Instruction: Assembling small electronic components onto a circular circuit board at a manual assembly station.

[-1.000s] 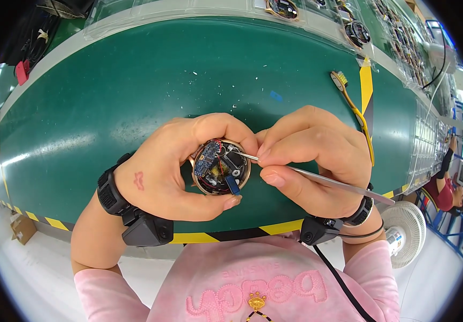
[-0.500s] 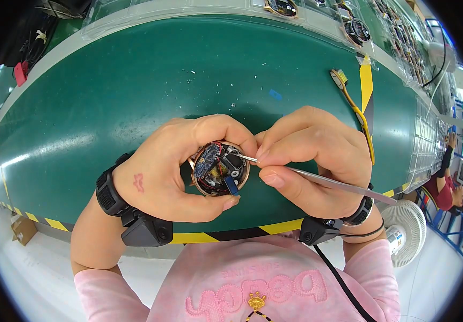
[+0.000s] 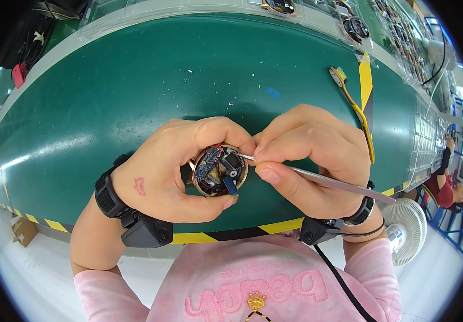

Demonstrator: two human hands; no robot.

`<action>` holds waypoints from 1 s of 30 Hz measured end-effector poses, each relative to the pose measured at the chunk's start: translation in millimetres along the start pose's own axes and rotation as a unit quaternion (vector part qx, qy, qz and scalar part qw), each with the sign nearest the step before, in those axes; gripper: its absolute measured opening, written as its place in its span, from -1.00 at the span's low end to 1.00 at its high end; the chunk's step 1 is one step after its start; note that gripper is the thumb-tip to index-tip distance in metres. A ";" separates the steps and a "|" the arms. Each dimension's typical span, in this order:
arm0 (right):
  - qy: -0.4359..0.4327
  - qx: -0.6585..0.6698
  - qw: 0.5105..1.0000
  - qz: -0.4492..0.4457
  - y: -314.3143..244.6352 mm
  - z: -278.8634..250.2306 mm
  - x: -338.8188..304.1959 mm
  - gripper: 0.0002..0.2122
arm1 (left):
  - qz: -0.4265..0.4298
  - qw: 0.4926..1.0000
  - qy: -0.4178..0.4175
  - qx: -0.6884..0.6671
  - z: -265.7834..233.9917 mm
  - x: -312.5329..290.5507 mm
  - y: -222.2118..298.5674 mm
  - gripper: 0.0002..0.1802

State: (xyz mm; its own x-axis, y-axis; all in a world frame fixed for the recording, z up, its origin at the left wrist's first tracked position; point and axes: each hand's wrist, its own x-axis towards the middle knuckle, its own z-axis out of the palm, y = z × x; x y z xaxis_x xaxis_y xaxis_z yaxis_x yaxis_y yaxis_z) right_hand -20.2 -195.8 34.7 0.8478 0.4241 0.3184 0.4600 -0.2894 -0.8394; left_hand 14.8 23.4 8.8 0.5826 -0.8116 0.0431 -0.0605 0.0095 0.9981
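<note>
My left hand (image 3: 180, 169) is closed round a round, open watch case (image 3: 195, 181) with a rose-gold rim. Inside it show a dark blue circuit board (image 3: 207, 163), thin red wires and a blue tab (image 3: 230, 185) at the lower right. Pinched between thumb and fingers of my right hand (image 3: 317, 155) is a pair of metal tweezers (image 3: 344, 186). Their thin tip reaches over the upper right of the case interior, and the back end points out to the lower right. Whether the tip grips anything is too small to tell.
A yellow toothbrush (image 3: 356, 107) lies on the green table (image 3: 108, 80) to the right. Small white scraps and a blue piece (image 3: 273, 93) are beyond my hands. Clear trays with watch parts (image 3: 356, 29) line the far edge. A white fan (image 3: 406, 231) and another person (image 3: 442, 185) are at the right.
The tweezers and my right fingers have shifted very slightly left. My left hand keeps its hold on the watch case, almost still.
</note>
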 end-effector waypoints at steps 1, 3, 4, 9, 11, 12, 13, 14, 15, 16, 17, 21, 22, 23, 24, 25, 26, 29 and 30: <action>0.001 0.002 1.000 0.002 -0.1 0.1 0.0 -0.92 | 0.000 1.000 0.000 0.000 -0.2 0.0 0.0 -0.52; -0.003 0.005 1.000 0.004 0.2 -0.5 0.4 -0.92 | 0.008 1.000 -0.004 0.024 -0.9 0.2 -0.1 -0.53; -0.007 0.008 1.000 0.005 0.5 -1.1 0.7 -0.93 | 0.012 0.999 -0.006 0.037 -1.1 0.2 -0.2 -0.53; -0.031 0.025 0.999 0.025 0.5 -2.0 0.5 -0.92 | 0.009 0.998 -0.019 0.060 -0.8 0.7 0.3 -0.54; -0.036 0.028 0.999 0.030 -0.8 -1.6 0.6 -0.92 | 0.011 0.996 -0.027 0.083 -0.1 0.9 0.2 -0.55; -0.041 0.031 0.998 0.035 -1.8 -1.3 0.5 -0.92 | 0.011 0.995 -0.030 0.095 0.0 0.7 0.2 -0.56; -0.045 0.033 0.998 0.040 -3.0 -1.6 -0.1 -0.91 | 0.012 0.995 -0.031 0.095 0.4 0.8 0.4 -0.56; -0.044 0.033 0.998 0.039 -4.0 -1.6 -0.7 -0.91 | 0.012 0.994 -0.033 0.106 0.9 0.9 0.4 -0.56; -0.049 0.021 0.998 0.041 -5.1 -1.4 -1.3 -0.91 | 0.013 0.993 -0.034 0.116 1.6 0.9 0.3 -0.57; -0.054 0.008 0.998 0.043 -6.1 -1.2 -1.7 -0.90 | 0.014 0.991 -0.036 0.127 2.3 0.9 0.2 -0.57; -0.060 -0.004 0.997 0.045 -7.0 -1.0 -2.0 -0.89 | 0.014 0.991 -0.037 0.128 3.1 0.9 0.0 -0.57; -0.050 -0.047 0.998 0.008 -4.9 2.7 -4.6 -0.88 | 0.010 0.989 -0.019 0.146 5.7 1.5 -1.3 -0.58; -0.049 -0.047 0.998 0.007 -3.2 3.7 -6.2 -0.88 | 0.006 0.990 -0.013 0.142 6.3 2.1 -1.1 -0.59; -0.041 -0.056 0.998 -0.007 -0.9 5.3 -8.7 -0.88 | 0.001 0.991 -0.007 0.137 7.0 2.5 -0.8 -0.59; -0.032 -0.066 0.997 -0.021 1.4 6.8 -11.0 -0.87 | -0.003 0.991 0.000 0.133 7.5 2.8 -0.5 -0.59; -0.023 -0.075 0.996 -0.035 2.7 7.8 -12.3 -0.87 | -0.003 0.991 -0.001 0.133 7.6 2.9 -0.2 -0.59; -0.023 -0.075 0.996 -0.035 3.1 8.4 -12.8 -0.87 | -0.003 0.991 0.001 0.131 7.7 3.1 0.0 -0.59; -0.005 -0.095 0.994 -0.061 3.9 10.6 -12.2 -0.87 | -0.004 0.992 0.008 0.128 7.5 2.6 0.0 -0.58; -0.006 -0.095 0.994 -0.062 4.2 10.8 -12.4 -0.87 | -0.002 0.992 0.007 0.127 7.3 2.5 -0.6 -0.58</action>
State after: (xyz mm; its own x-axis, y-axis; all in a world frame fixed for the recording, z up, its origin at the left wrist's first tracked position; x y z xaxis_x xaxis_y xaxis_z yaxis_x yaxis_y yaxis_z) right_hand -31.6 -193.0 22.5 0.7791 0.4759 0.4081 0.6031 -0.3908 -0.6954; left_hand 10.4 17.1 8.0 0.5945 -0.8030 0.0412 -0.2593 -0.1429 0.9552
